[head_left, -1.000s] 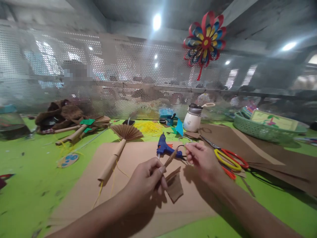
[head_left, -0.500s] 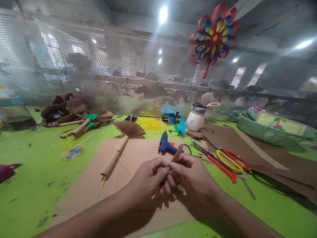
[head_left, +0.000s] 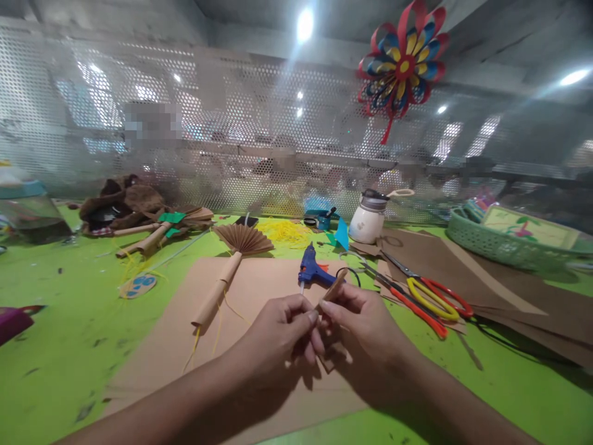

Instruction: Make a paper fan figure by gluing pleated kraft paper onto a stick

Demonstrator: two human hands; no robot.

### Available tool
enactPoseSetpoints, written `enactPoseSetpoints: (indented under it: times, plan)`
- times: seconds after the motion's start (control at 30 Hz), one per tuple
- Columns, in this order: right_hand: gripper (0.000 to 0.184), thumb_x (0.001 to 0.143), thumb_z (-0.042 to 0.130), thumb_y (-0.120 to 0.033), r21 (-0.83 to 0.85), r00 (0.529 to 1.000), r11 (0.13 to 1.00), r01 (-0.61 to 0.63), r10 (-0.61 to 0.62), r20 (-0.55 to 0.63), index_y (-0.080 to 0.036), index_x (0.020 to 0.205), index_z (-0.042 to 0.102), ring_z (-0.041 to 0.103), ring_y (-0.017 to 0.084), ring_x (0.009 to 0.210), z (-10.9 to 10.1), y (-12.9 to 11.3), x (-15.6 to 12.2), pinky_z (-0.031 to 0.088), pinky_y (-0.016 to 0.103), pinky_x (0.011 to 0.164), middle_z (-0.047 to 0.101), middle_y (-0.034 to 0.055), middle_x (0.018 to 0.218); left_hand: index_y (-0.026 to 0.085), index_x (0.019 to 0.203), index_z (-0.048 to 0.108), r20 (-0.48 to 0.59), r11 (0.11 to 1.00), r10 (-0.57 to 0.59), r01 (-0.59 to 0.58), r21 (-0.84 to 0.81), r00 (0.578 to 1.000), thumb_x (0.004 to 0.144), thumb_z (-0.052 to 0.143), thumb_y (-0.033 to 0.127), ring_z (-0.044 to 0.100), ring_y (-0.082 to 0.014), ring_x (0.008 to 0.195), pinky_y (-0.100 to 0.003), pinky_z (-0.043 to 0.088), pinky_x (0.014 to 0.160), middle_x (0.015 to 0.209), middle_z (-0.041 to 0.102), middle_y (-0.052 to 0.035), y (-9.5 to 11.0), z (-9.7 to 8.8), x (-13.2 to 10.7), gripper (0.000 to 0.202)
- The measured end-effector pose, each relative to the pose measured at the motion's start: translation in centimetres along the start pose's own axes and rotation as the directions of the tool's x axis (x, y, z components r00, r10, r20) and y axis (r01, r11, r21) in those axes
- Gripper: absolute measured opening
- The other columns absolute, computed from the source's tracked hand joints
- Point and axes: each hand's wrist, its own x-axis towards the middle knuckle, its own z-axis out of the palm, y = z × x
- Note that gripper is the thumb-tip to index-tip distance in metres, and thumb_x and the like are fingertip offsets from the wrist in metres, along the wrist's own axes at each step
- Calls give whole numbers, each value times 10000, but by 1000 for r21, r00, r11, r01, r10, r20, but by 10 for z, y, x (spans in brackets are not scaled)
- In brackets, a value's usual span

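Brown paper roll (head_left: 333, 288) is pinched between left hand (head_left: 278, 330) and right hand (head_left: 365, 324).

— What's pinched there?
— A slim brown rolled-paper stick (head_left: 334, 287), tilted. Its lower end is gripped between the fingertips of the left hand (head_left: 282, 327) and right hand (head_left: 365, 324); its upper end pokes out beyond them, up and to the right.
— Anything lower?
— A folded brown paper piece (head_left: 332, 360) shows just beneath the fingers, mostly hidden.
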Motion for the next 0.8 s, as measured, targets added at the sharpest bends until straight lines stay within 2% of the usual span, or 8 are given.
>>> enactPoseSetpoints:
  times: [0.17,0.2,0.27,0.33,0.4,0.53,0.7,0.8]
  plan:
    - [154,811,650,-296,-46,999,998,-34,33,-34,-155,819,590,558,125,472,10,6,-3,411,241,432,579,-3,594,156,693,534,-9,1000,10,-10,-7,1000,853,529,345,499,-99,352,-215,415,367,475,600,7,-4,-3,2,247]
    - [147,837,614,-303,-71,998,997,-4,-1,-64,-159,829,586,551,129,461,13,7,-4,402,245,423,571,-4,588,157,696,532,-17,1000,4,-4,-4,1000,855,521,345,501,-103,352,-218,417,363,472,593,10,-5,-4,2,246]
    - [148,876,547,-299,-249,985,961,122,-148,-91,-167,824,593,559,149,498,16,7,-7,413,270,447,575,10,609,159,702,529,-30,1000,-18,19,24,999,853,519,336,511,-113,348,-217,409,345,461,578,17,-6,-5,3,232]
    - [151,871,549,-261,-486,949,835,256,-312,-35,-176,768,619,580,180,629,17,5,-10,450,315,556,596,39,682,162,706,520,-46,999,-26,27,39,999,843,524,314,503,-113,331,-204,379,323,445,559,26,-7,-5,2,205]
    - [165,859,560,-211,-644,909,680,352,-413,60,-186,716,640,568,194,727,15,4,-12,449,340,659,596,50,738,164,682,506,-77,1000,-4,5,17,997,833,523,291,477,-96,317,-189,345,316,440,548,29,-9,-2,1,198]
    - [193,891,495,-138,-741,812,449,499,-540,220,-185,837,675,546,179,714,14,9,-17,443,326,656,586,52,761,169,612,497,-116,1000,0,-1,-10,993,801,524,258,435,-85,313,-186,312,310,416,521,29,-12,4,-2,210]
    - [197,880,493,-75,-736,746,375,563,-614,258,-155,948,660,543,181,732,19,21,-20,462,322,648,581,82,813,160,573,511,-168,998,-58,56,-16,984,774,510,268,371,-60,326,-182,266,352,416,490,32,-9,0,-1,228]
    - [210,864,487,-47,-748,711,316,583,-645,282,-137,970,644,532,200,762,20,26,-20,466,346,658,573,101,828,152,547,505,-200,995,-58,73,70,978,738,540,253,368,-52,357,-178,237,389,411,476,34,-6,-5,0,219]
